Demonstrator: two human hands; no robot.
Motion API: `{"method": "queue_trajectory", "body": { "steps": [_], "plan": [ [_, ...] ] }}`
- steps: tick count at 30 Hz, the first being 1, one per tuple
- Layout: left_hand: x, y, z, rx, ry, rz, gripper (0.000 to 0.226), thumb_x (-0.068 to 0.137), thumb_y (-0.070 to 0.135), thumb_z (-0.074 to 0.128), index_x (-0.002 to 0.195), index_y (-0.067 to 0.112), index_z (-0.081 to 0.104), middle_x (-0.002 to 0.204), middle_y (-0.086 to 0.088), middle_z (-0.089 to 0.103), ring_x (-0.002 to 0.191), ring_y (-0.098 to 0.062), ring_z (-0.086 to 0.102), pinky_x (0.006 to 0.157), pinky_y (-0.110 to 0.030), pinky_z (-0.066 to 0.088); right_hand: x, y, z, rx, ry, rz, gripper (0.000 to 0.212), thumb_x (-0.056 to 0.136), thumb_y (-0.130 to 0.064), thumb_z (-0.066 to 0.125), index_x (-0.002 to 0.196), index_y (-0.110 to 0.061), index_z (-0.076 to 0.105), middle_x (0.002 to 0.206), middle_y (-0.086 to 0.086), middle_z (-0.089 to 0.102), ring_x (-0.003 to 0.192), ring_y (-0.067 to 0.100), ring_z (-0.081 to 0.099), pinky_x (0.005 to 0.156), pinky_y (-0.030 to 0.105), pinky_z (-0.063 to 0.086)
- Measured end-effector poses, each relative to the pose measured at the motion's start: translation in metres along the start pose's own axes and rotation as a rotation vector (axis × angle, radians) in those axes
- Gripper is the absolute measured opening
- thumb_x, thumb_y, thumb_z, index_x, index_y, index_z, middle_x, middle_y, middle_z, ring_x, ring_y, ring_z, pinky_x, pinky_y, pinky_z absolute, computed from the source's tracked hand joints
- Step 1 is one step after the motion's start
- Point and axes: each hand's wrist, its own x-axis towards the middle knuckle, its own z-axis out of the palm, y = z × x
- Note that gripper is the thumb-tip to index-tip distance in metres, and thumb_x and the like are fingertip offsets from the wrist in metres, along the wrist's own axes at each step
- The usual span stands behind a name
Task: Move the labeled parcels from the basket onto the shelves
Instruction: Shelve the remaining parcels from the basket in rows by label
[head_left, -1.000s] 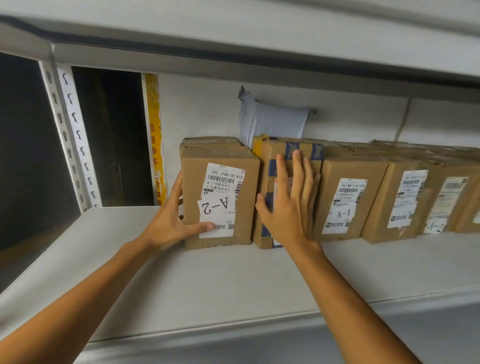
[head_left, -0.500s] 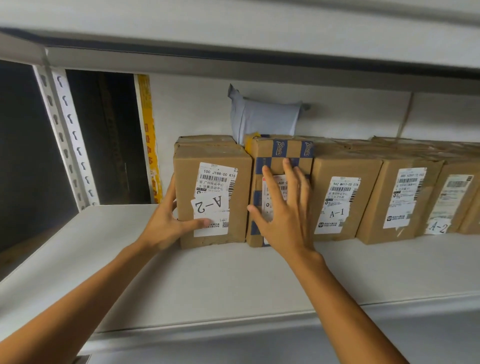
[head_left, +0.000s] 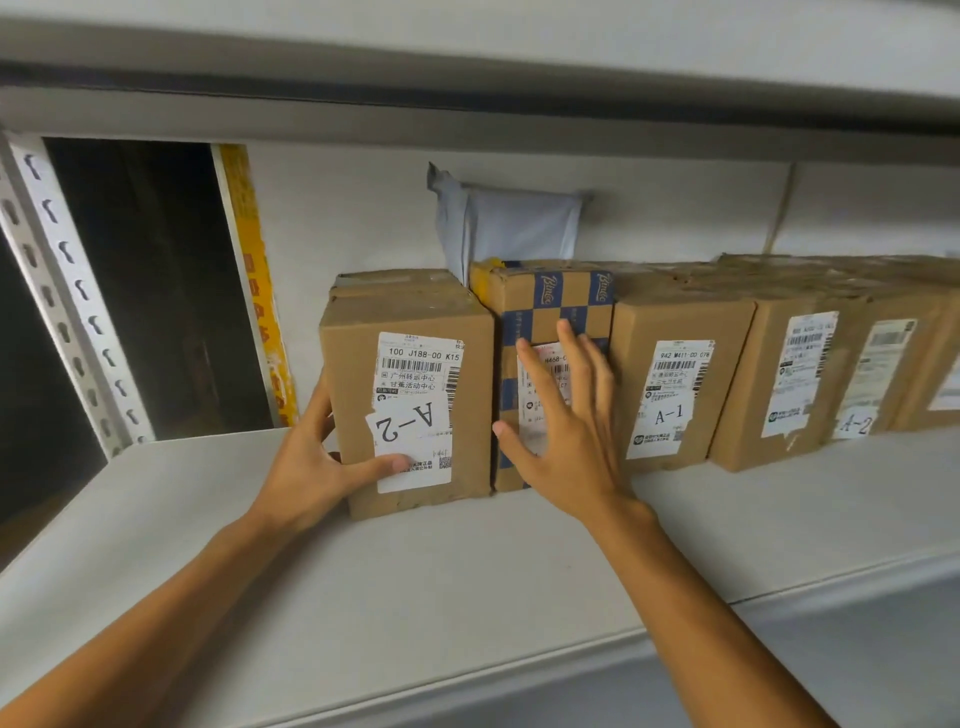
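left hand (head_left: 317, 467): grasping the A-2 box (head_left: 415, 317); thumb flat on its front label, fingers wrapped round its left side
right hand (head_left: 566, 431): released; fingers straight and spread, palm against the front of the checkered box (head_left: 550, 296), holding nothing
A-2 box: brown carton, upright at the left end of the row on the shelf (head_left: 363, 571); the "A-2" tag is stuck on upside down; its right side touches the checkered box
checkered box: brown with blue squares, upright, wedged between the A-2 box and the A-1 box (head_left: 670, 332)
rest of row: plain carton (head_left: 779, 441) and second A-2 carton (head_left: 878, 374) further right, packed side by side; the far end runs out of frame
grey mailer (head_left: 514, 228): behind the row against the back wall, sticking up above the cartons
rack: perforated upright (head_left: 67, 291) at left, yellow strip (head_left: 260, 291) beside a dark gap
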Motion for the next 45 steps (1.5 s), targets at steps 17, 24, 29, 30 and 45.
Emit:
{"method": "queue_trajectory", "body": {
  "steps": [17, 24, 29, 30, 45],
  "plan": [
    [-0.010, 0.014, -0.003, 0.035, -0.026, -0.016, 0.107, 0.062, 0.029, 0.086, 0.147, 0.034, 0.022, 0.128, 0.008, 0.057, 0.113, -0.013, 0.054, 0.076, -0.016, 0.047, -0.006, -0.034, -0.020, 0.091, -0.090, 0.140, 0.065, 0.083, -0.026, 0.067, 0.143, -0.018, 0.043, 0.149, 0.010, 0.029, 0.131, 0.033, 0.033, 0.106, 0.047, 0.040],
    [-0.027, 0.025, -0.020, 0.093, -0.059, -0.171, 0.089, 0.073, 0.025, 0.081, 0.145, 0.030, 0.030, 0.131, -0.001, 0.056, 0.112, -0.022, 0.058, 0.084, -0.034, 0.054, 0.005, -0.045, -0.047, 0.180, -0.275, 0.185, 0.048, 0.089, -0.025, 0.061, 0.135, -0.016, 0.051, 0.133, 0.006, 0.040, 0.117, 0.027, 0.050, 0.090, 0.043, 0.050],
    [-0.046, 0.034, -0.025, 0.143, -0.002, -0.227, 0.062, 0.088, 0.018, 0.067, 0.142, 0.023, 0.036, 0.135, -0.009, 0.052, 0.112, -0.029, 0.057, 0.085, -0.041, 0.054, -0.001, -0.047, -0.058, 0.278, -0.413, 0.199, 0.042, 0.092, -0.027, 0.058, 0.133, -0.018, 0.052, 0.129, 0.004, 0.048, 0.118, 0.024, 0.049, 0.091, 0.039, 0.048],
    [-0.050, 0.038, -0.022, 0.170, 0.008, -0.226, 0.060, 0.089, 0.018, 0.065, 0.141, 0.021, 0.036, 0.135, -0.010, 0.052, 0.113, -0.030, 0.057, 0.087, -0.043, 0.053, -0.004, -0.045, -0.060, 0.288, -0.455, 0.196, 0.042, 0.093, -0.028, 0.058, 0.134, -0.019, 0.051, 0.130, 0.004, 0.048, 0.119, 0.023, 0.048, 0.092, 0.039, 0.047],
    [-0.067, 0.057, 0.014, 0.163, 0.012, -0.170, 0.029, 0.089, 0.003, 0.061, 0.116, 0.012, 0.058, 0.122, -0.006, 0.062, 0.114, -0.029, 0.058, 0.086, -0.034, 0.051, -0.016, -0.022, -0.067, 0.450, -0.679, 0.216, 0.055, 0.094, -0.029, 0.056, 0.146, -0.019, 0.040, 0.152, -0.001, 0.038, 0.140, 0.018, 0.033, 0.114, 0.033, 0.029]
  ]
}}
